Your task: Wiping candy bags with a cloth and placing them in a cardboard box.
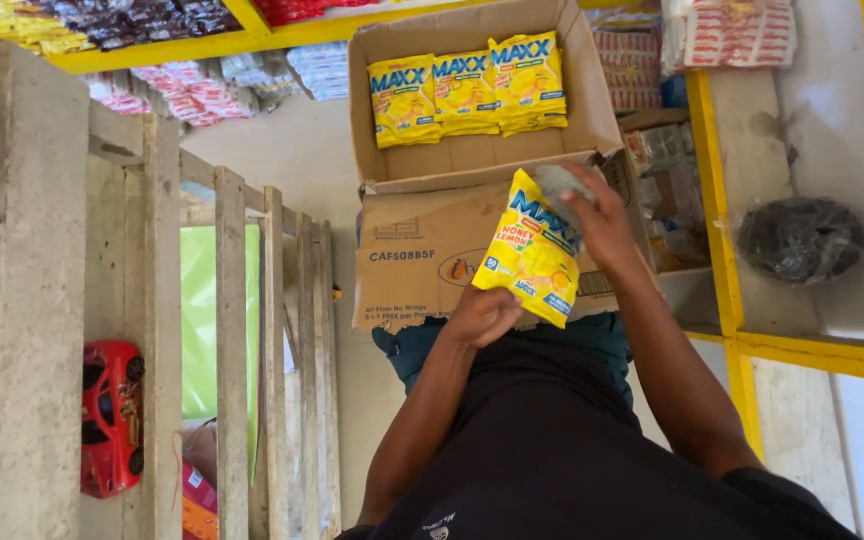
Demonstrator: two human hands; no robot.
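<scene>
One red toy car (111,417) sits lower left of the frame, behind a wooden slat rack (232,340). Upper left, a yellow shelf (152,47) w/ snack packs. Center: my left hand (482,316) is closed on the bottom corner of a yellow candy bag (530,255); bag's held up in front of a cardboard box (432,190), approx. mid-frame. My right hand (597,215) is clamped on the bag's top edge along w/ a grey cloth (560,187). Three more yellow bags (467,88) lie in the open box, upper center. Right of frame: a dark bundle (800,238) on the yellow-edged shelf.
</scene>
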